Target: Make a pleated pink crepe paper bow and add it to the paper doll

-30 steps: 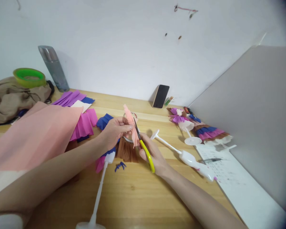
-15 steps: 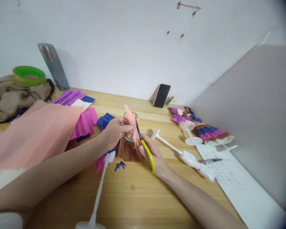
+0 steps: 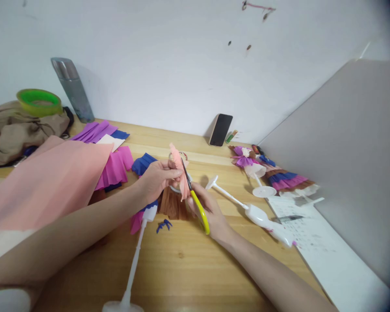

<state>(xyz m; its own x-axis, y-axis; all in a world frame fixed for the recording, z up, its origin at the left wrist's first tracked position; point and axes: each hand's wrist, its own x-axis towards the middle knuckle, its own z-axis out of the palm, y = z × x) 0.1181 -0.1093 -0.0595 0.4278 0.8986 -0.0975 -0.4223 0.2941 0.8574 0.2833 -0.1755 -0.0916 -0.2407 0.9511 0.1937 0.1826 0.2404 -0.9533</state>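
Note:
Between the thumb and fingers of my left hand [image 3: 160, 177] is a narrow, gathered strip of peach crepe paper [image 3: 178, 167], held upright. My right hand [image 3: 211, 212] grips yellow-handled scissors [image 3: 199, 210], whose dark blades lie against the strip's right side. Whether the blades are cutting into the paper I cannot tell. Below and behind the hands lie brown pleated crepe paper [image 3: 172, 206] and a roll of tape, mostly covered. Beside my left hand, blue crepe paper [image 3: 144, 164] surrounds the top of a white plastic stand [image 3: 134, 260]. Small blue paper scraps [image 3: 164, 225] lie nearer me.
Large peach sheets [image 3: 48, 186] and magenta paper [image 3: 116, 169] cover the left. A bottle [image 3: 73, 91] and phone [image 3: 221, 130] stand at the wall. Rightward lie a white doll torso on a stand [image 3: 260, 216], a layered paper skirt [image 3: 287, 177] and a written sheet with a knife [image 3: 290, 218].
The scissors have shifted slightly left, and their blades now lie across the strip's edge. My left hand and the strip stay almost in place.

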